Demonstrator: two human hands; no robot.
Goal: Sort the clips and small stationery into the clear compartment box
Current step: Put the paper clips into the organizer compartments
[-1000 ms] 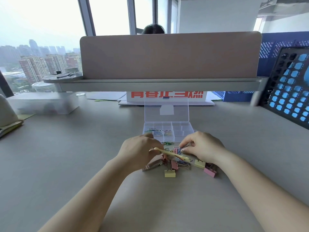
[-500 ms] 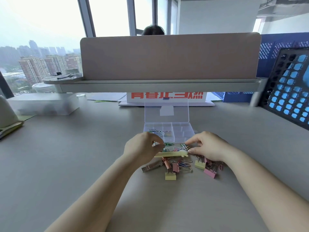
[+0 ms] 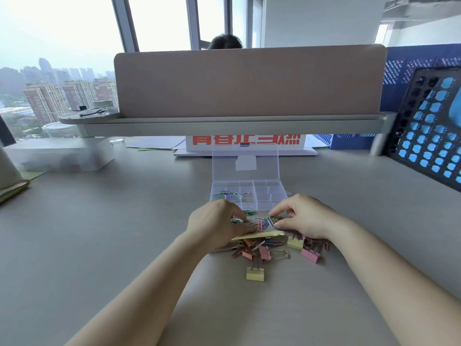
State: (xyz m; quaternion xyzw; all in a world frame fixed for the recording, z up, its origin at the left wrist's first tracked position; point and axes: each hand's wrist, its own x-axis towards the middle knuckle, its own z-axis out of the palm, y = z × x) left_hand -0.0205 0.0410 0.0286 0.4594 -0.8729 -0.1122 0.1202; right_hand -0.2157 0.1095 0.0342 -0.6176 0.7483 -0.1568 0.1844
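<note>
The clear compartment box [image 3: 270, 193] stands open on the desk, its lid [image 3: 245, 162] upright. Coloured paper clips lie in its left compartments [image 3: 230, 196]. In front of it is a pile of loose paper clips [image 3: 263, 222] and pink and yellow binder clips [image 3: 262, 253]. My left hand [image 3: 217, 226] is curled at the pile's left side and holds a flat yellow strip [image 3: 259, 235] by its left end. My right hand [image 3: 304, 218] is at the pile's right side, forefinger and thumb pinching paper clips by the box's front edge.
A yellow binder clip [image 3: 255, 273] sits nearest me and a pink one [image 3: 310, 255] at the right. A raised shelf with a screen [image 3: 247, 121] spans the back. A frosted bin [image 3: 59, 156] stands far left and a black perforated rack [image 3: 429, 136] far right.
The yellow strip has swung from tilted to level in my left hand. My right hand has moved forward from the binder clips to the paper clips by the box.
</note>
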